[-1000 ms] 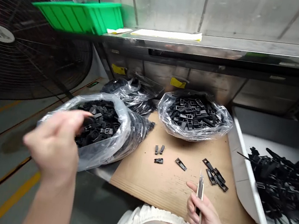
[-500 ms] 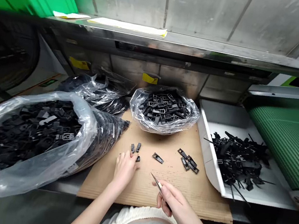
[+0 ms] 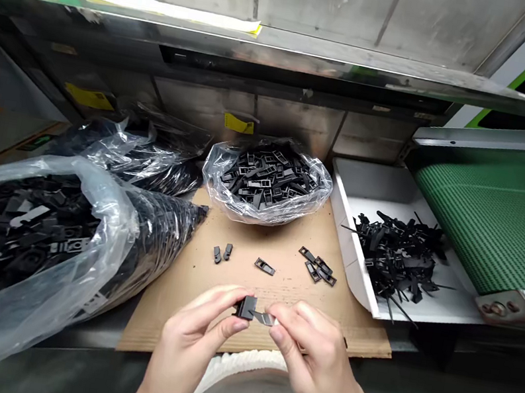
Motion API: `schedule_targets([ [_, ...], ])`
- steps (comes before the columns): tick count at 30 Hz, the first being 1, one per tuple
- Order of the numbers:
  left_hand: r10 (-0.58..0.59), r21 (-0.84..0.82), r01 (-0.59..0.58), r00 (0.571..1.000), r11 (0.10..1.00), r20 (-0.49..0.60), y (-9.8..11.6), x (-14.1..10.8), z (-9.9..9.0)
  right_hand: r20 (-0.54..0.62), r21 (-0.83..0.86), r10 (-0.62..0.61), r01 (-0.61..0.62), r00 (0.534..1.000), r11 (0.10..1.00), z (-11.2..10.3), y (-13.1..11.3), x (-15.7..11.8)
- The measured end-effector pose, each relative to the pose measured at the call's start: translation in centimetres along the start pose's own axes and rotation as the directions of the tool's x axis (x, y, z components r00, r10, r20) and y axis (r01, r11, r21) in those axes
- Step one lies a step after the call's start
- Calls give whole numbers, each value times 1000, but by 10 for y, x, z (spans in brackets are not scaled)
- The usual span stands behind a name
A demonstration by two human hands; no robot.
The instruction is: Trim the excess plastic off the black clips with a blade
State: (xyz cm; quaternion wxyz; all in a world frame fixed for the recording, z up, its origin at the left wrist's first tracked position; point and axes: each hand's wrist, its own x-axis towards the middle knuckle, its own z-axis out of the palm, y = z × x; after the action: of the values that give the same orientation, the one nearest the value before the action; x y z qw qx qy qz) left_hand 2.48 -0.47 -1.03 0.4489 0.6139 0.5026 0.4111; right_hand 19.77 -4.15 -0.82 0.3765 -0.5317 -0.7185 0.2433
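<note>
Between the thumb and fingers of my left hand is a small black plastic part, held above the near part of the cardboard sheet. My right hand is closed around a knife; most of its handle is hidden by the fingers. The knife's blade points left and meets the right side of the part. Beyond my hands, two small black pieces lie on the cardboard. A single slotted black clip rests to their right, and several similar clips sit in a cluster farther right.
A clear bag of black clips stands at the back. Left is a large open plastic bag of black parts. On the right, a white tray holds black scraps beside a green conveyor belt. A metal shelf crosses above.
My left hand has lifted a black part from the cardboard and brought it toward me. My right hand has brought the knife blade up against it. The camera view has shifted right.
</note>
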Motion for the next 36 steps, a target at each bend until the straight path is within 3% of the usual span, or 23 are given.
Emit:
schedule_targets([
  [6,95,15,-94,995,995,-22,3,-4,-2,24,-49,-61,62,998,997,1,-5,2],
  [10,99,-14,-98,995,995,26,4,-7,-3,-47,-85,-36,32,998,996,0,6,6],
  [14,68,9,-68,998,998,-16,6,-6,-2,-121,119,61,-46,991,992,-6,15,8],
  [18,122,48,-122,993,991,-3,7,-3,1,-36,313,104,-88,994,946,-5,9,7],
  [25,198,66,-199,980,978,19,11,-5,2,21,220,37,-41,999,975,4,-2,18],
  [29,179,70,-179,984,981,6,8,-6,1,24,207,16,-21,1000,978,4,-3,18],
  [33,137,85,-133,990,987,-45,4,-3,2,151,280,-32,-12,988,960,4,-6,13],
  [36,104,59,-103,994,993,-22,4,0,4,115,412,63,-105,991,905,3,-4,16],
])
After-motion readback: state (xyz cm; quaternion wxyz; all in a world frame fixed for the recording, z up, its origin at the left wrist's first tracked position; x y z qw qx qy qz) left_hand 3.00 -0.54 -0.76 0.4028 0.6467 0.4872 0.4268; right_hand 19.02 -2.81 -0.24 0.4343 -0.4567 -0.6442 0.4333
